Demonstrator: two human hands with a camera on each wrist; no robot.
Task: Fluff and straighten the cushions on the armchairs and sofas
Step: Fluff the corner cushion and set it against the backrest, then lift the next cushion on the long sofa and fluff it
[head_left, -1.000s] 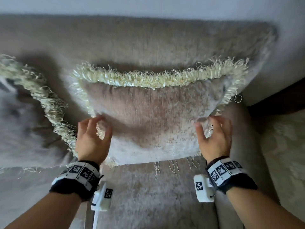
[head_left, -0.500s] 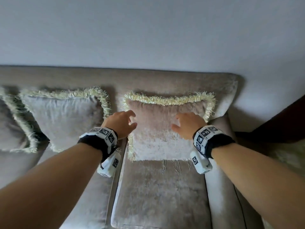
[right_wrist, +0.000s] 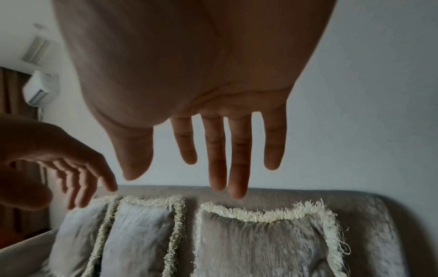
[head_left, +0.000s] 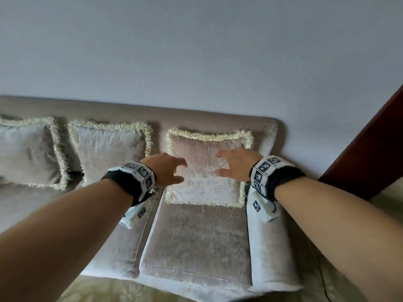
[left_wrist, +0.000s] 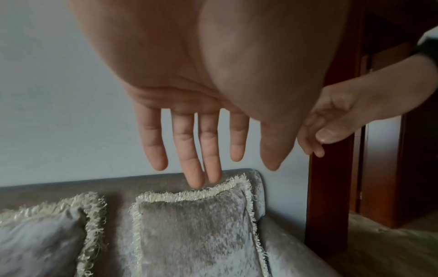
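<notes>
Left hand (head_left: pixel 162 170): stretched forward from a bare forearm, palm toward the sofa (head_left: pixel 196 240), fingers (left_wrist: pixel 189 165) straight and a little spread, thumb apart from them. Holding nothing, hanging in the air. Seen from the head, set over the left edge of the right cushion (head_left: pixel 205 184); from its own wrist, fingertips just above that cushion's fringed top edge, contact impossible to tell. Black band with white marker blocks round the wrist.

Right hand (head_left: pixel 236 163): mirror pose, arm reaching in from the right, palm forward, fingers (right_wrist: pixel 237 159) long and relaxed, slightly parted, thumb out to the side. Empty as well. From the head, in front of the upper right part of the same cushion; from the right wrist, fingertips in front of the sofa back above the cushion's top fringe, a gap showing below them.

Right cushion: upright against the sofa back at the right end, beside the armrest (head_left: pixel 270 247), bottom edge on the seat, top fringe dipping a little in the middle. Middle cushion (head_left: pixel 109 149) just to its left, also leaning on the back. Third cushion (head_left: pixel 26 153) further left, partly cut off by the frame. Pale wall (head_left: pixel 196 51) behind, dark wooden frame (head_left: pixel 370 149) at the right.
</notes>
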